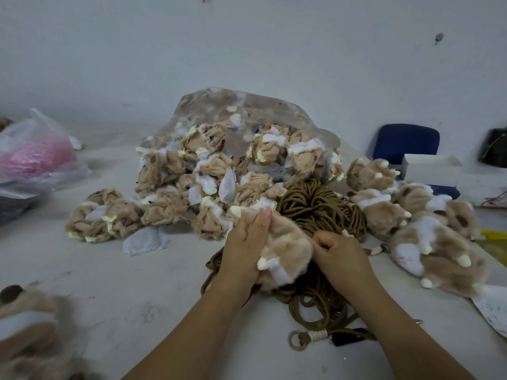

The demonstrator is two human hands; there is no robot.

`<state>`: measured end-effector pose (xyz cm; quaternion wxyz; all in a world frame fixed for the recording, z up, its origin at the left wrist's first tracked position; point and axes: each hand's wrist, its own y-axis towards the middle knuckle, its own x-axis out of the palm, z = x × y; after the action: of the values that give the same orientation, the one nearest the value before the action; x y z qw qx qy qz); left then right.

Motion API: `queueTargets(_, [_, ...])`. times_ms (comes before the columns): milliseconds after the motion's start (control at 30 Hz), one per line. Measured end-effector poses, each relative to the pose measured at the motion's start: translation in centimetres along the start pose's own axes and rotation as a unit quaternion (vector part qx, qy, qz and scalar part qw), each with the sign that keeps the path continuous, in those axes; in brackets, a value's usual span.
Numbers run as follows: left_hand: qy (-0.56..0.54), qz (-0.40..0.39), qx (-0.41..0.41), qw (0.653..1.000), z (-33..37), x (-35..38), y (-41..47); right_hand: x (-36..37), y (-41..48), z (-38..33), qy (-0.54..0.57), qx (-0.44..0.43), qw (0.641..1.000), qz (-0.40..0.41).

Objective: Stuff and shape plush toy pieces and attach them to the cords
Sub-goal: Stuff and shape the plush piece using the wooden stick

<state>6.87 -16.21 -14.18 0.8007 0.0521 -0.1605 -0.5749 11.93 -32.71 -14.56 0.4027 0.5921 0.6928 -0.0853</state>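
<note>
A tan and white plush piece (285, 248) with cream claws sits between my hands, just above a tangle of brown cords (315, 207). My left hand (244, 242) grips its left side, thumb pressed on top. At the piece's right edge my right hand (337, 250) pinches it with curled fingers. A clear bag (247, 119) spills inside-out, unstuffed pieces (170, 171) behind them. Shaped plush pieces (428, 223) lie heaped to the right. One cord end with a ring and white wrapping (307, 338) lies near my right forearm.
A plastic bag with pink material (35, 154) sits at far left. More plush (24, 325) lies blurred at the bottom left. A blue chair (406, 144), a white box (430, 168) and a yellow object (493, 242) are at right. The wall stands close behind.
</note>
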Motion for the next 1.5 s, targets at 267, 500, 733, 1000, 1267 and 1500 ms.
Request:
queueTargets(267, [-0.047,0.103,0.074,0.991,0.9,-1.7,0.9,-1.2,0.4,0.7,-0.041,0.010,0.999,0.027])
queueTargets(500, [0.052,0.094,0.096,0.990,1.1,-1.6,0.9,-1.5,0.5,1.2,0.008,0.017,0.999,0.028])
queueTargets(733, [0.061,0.058,0.094,0.992,0.7,-1.5,0.9,-0.7,0.5,0.7,0.085,0.040,0.995,0.020])
queueTargets(1000, [0.041,-0.057,0.015,0.997,0.1,-0.7,0.2,-0.1,0.1,0.3,0.098,0.047,0.994,0.017])
queueTargets(1267, [-0.028,0.013,-0.040,0.999,1.1,-1.4,0.6,-1.3,0.2,0.5,0.003,0.007,0.999,0.034])
queueTargets(1500, [-0.009,0.009,-0.024,1.000,1.2,-1.5,0.7,-1.4,0.2,0.9,-0.025,0.010,0.999,0.043])
